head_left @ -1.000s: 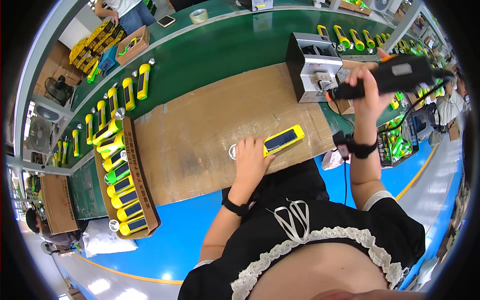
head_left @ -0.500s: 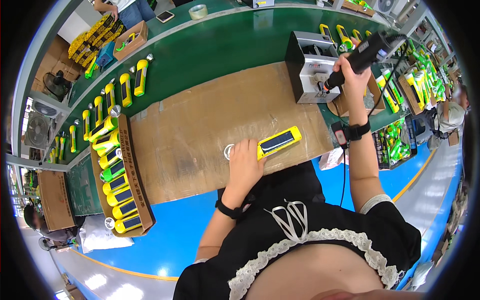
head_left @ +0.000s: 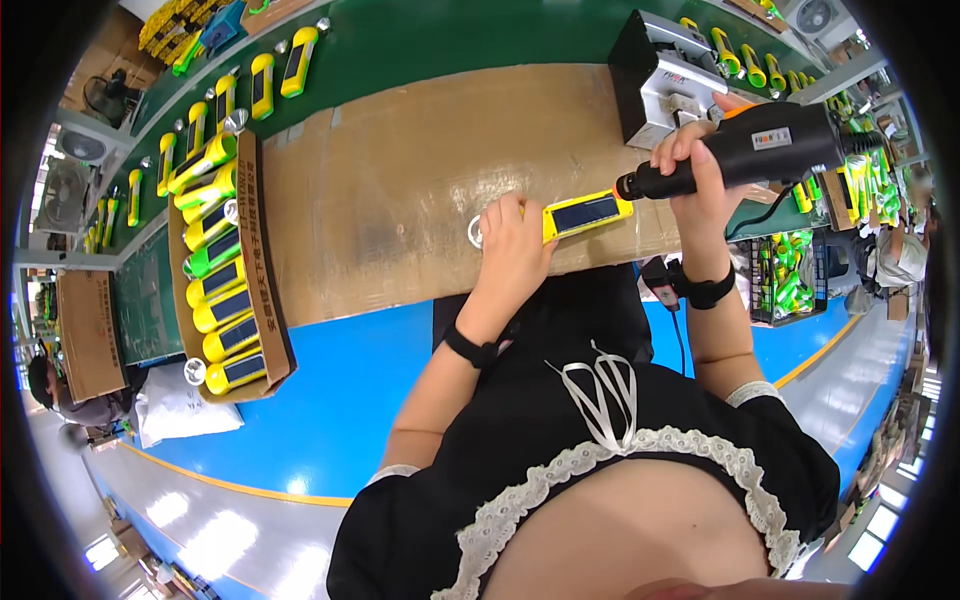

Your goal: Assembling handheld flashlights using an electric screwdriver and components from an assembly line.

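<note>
A yellow solar flashlight [head_left: 588,213] with a dark panel lies on the cardboard sheet [head_left: 400,170]. My left hand [head_left: 513,240] is closed round its left end, where a clear round reflector or lens [head_left: 476,232] shows beside the fingers. My right hand [head_left: 703,188] grips a black electric screwdriver [head_left: 765,148] held nearly level. Its nose points left, at the far right end of the flashlight; whether the bit touches a screw there cannot be made out.
A long cardboard box [head_left: 268,300] of flashlights stands at the left, with more flashlights [head_left: 262,88] in a row behind it. A grey-black screw feeder [head_left: 665,85] stands at the back right. A black crate [head_left: 792,285] of green parts sits right of the bench.
The screwdriver has come from the screw feeder down and toward me, and its nose is now at the flashlight's right end. My left hand still holds the flashlight. The head view has tilted downward.
</note>
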Action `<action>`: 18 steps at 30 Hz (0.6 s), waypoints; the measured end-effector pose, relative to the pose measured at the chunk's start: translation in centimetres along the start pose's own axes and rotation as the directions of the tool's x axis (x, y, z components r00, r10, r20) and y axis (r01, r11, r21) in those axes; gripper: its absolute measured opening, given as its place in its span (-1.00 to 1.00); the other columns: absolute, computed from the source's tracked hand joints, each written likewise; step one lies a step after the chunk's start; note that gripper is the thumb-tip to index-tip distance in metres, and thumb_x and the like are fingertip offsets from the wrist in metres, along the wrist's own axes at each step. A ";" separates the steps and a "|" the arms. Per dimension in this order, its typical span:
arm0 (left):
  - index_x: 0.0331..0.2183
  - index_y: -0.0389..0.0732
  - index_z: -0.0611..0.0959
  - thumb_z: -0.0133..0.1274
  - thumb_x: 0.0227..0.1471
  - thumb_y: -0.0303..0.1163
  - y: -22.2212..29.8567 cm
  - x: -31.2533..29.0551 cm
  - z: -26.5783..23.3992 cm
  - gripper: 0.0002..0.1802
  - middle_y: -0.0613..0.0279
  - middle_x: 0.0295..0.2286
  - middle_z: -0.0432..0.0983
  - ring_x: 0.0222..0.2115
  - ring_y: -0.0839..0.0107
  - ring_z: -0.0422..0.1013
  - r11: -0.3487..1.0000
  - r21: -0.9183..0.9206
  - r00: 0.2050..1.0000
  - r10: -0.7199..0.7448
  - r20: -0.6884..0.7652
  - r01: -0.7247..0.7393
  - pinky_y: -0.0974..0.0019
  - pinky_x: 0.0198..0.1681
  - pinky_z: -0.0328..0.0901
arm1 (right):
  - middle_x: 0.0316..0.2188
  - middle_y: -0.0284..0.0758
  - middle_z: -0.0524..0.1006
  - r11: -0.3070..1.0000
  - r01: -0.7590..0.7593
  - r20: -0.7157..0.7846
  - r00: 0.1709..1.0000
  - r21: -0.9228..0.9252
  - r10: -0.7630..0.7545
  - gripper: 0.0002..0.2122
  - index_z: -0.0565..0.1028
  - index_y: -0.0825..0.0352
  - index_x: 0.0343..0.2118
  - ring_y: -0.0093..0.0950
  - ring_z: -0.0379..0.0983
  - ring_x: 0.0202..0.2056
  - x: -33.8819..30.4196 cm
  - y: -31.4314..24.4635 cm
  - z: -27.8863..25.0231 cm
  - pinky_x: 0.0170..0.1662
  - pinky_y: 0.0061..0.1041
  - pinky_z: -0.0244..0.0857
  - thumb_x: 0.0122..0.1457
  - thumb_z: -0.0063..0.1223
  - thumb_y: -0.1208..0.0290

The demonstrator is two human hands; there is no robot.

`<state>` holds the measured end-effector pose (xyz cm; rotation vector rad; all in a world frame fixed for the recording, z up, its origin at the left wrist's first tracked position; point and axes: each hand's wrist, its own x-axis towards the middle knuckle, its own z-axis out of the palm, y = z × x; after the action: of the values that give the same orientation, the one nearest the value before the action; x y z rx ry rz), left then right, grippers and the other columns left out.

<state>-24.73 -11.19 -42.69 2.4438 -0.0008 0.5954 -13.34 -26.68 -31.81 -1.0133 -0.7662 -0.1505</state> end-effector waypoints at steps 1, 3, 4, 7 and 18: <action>-0.22 -0.24 0.46 0.23 -0.30 -0.42 -0.1 0.0 0.0 -0.51 -0.02 -0.25 0.29 -0.19 0.02 0.22 1.000 -0.002 1.000 -0.004 0.004 0.004 0.09 -0.12 0.10 | -0.57 -0.27 0.35 0.998 -0.009 0.017 1.000 -0.068 0.010 -0.51 0.09 0.40 0.07 -0.46 0.33 -0.59 -0.3 -0.2 0.6 -0.43 -0.40 0.30 0.04 -0.09 0.60; -0.22 -0.24 0.46 0.23 -0.30 -0.41 -0.1 0.0 0.1 -0.50 -0.01 -0.25 0.29 -0.20 0.03 0.22 1.000 0.008 1.000 0.003 0.001 -0.003 0.09 -0.12 0.10 | -0.56 -0.29 0.34 0.991 -0.013 0.040 0.999 -0.137 0.019 -0.51 0.09 0.37 0.08 -0.48 0.32 -0.57 -0.3 -0.1 1.0 -0.40 -0.40 0.29 0.06 -0.08 0.55; -0.21 -0.24 0.46 0.22 -0.30 -0.40 -0.1 0.0 0.1 -0.50 -0.01 -0.26 0.29 -0.20 0.04 0.22 1.000 0.019 1.000 0.020 -0.002 -0.019 0.09 -0.12 0.11 | -0.58 -0.26 0.37 0.990 0.021 0.012 1.000 -0.138 -0.020 -0.52 0.09 0.44 0.06 -0.47 0.35 -0.59 0.2 0.1 0.7 -0.42 -0.43 0.31 0.04 -0.09 0.61; -0.20 -0.24 0.46 0.23 -0.30 -0.37 -0.1 -0.1 0.3 -0.49 0.00 -0.26 0.30 -0.20 0.05 0.23 1.000 0.029 1.000 0.009 0.000 -0.009 0.09 -0.12 0.11 | -0.54 -0.26 0.37 0.960 0.064 -0.079 0.993 -0.271 -0.088 -0.54 0.09 0.48 0.06 -0.46 0.34 -0.56 1.4 -0.5 -1.2 -0.41 -0.37 0.31 0.06 -0.13 0.65; -0.27 -0.22 0.49 0.25 -0.31 -0.36 0.9 0.2 -0.4 -0.55 0.02 -0.28 0.30 -0.22 0.08 0.23 0.994 0.081 0.995 -0.081 0.055 0.076 0.12 -0.14 0.13 | -0.56 -0.28 0.43 0.879 0.169 -0.212 0.934 -0.446 -0.287 -0.58 0.18 0.50 -0.01 -0.50 0.40 -0.57 6.7 1.9 -9.1 -0.43 -0.52 0.34 0.04 -0.05 0.70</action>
<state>-24.82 -11.61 -41.81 2.5236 0.0964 0.4977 -2.95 -31.54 -31.58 -1.2749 -0.6080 -0.6758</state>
